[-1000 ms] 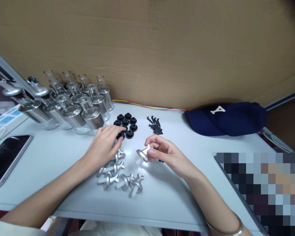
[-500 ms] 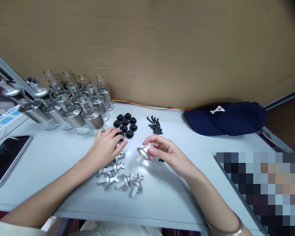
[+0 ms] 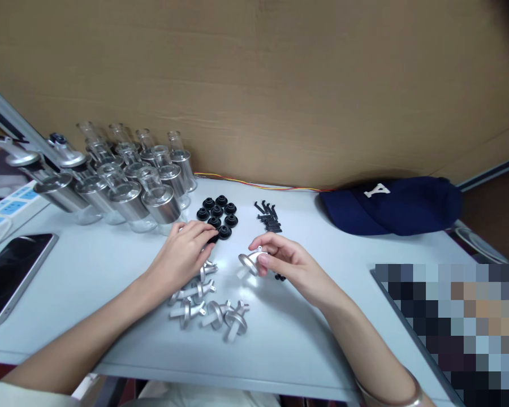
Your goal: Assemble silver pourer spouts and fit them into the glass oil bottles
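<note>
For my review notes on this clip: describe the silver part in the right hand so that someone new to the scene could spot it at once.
Start at the pale table in front of the brown cardboard wall and find the dark blue cap at its far right. Nearer the camera and left of it, the right hand holds one silver part in its fingers. Unlike the other silver parts lying on the table, it is lifted clear of the surface.

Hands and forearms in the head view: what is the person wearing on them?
Both forearms are bare, with no sleeves and no gloves on the left hand or the right hand. The only item worn is a plain silver metal bangle on the right wrist, at the bottom edge. No rings or watch are visible.
</note>
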Motion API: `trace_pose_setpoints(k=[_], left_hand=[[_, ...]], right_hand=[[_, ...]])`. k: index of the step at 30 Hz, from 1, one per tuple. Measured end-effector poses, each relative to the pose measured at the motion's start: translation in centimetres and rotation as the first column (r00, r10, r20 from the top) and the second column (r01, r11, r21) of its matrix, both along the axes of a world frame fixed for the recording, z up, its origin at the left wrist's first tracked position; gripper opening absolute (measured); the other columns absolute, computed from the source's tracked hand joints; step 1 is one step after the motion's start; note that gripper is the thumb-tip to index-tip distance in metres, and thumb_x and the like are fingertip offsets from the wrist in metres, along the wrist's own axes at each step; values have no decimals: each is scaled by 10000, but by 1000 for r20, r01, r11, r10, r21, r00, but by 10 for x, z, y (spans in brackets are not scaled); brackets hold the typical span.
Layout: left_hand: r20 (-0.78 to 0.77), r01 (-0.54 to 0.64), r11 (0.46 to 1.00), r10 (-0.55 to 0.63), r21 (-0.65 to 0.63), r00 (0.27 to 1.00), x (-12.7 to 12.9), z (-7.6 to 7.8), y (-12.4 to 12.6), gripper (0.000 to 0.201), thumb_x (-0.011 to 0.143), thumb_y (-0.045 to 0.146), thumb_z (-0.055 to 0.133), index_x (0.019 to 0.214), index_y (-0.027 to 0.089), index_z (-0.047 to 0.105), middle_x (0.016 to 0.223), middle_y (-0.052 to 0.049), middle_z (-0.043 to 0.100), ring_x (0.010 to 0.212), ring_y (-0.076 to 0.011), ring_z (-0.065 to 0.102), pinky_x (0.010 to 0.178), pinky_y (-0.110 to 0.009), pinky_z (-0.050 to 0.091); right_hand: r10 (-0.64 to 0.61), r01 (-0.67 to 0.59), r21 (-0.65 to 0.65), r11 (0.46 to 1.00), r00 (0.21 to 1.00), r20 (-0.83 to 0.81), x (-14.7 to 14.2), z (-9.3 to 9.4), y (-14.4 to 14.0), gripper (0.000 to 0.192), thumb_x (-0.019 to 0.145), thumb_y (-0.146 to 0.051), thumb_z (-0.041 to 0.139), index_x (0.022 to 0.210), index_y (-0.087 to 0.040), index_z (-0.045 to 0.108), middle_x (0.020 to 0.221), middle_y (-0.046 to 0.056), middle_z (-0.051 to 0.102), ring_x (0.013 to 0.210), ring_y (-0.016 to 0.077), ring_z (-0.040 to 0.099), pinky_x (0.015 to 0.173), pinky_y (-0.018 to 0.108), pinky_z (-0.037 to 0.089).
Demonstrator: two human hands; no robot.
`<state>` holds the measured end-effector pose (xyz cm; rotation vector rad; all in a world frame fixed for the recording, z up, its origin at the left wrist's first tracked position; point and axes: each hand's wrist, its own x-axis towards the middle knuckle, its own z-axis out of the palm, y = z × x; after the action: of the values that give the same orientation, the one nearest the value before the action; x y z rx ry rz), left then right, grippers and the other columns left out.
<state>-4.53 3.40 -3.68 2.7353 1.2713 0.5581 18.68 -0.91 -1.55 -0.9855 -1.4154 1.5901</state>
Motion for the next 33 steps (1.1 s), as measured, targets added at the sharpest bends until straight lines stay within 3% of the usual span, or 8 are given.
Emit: trace_pose_setpoints(k=[14,19,26,33], left_hand=[[20,19,996,-17,-93,1000,1,-3,-2,258,940,269,436,951,158,668,1110,-122,633,1007,-259,615,887,-454,473],[189,37,999,-35,-9,981,2,3,-6,188,919,206,453,924,164,636,1089,-111,609,992,-226,612,867,-380,491],[367,111,994,-106,6,924,8,16,-15,167,879,87,451,818,175,579,1022,-69,602,927,-155,615,796,-268,502],[585,129,988,-54,-87,809,14,12,-23,86,857,107,523,838,187,500,976,-61,619,930,-152,612,821,-288,501]], right_hand=[[-25,25,7,1000,999,25,2,1,0,229,832,-404,634,936,-203,593,649,-31,547,613,121,495,629,279,363],[-56,56,4,998,998,5,1,1,1,215,832,-394,641,906,-202,583,622,-39,549,605,115,495,627,275,362],[-96,96,-46,994,995,8,-1,1,1,248,814,-396,661,845,-211,498,633,-36,585,634,122,541,657,278,398],[-129,130,-26,991,990,48,-4,0,1,298,784,-439,671,821,-216,475,628,-39,573,625,126,543,659,287,412]])
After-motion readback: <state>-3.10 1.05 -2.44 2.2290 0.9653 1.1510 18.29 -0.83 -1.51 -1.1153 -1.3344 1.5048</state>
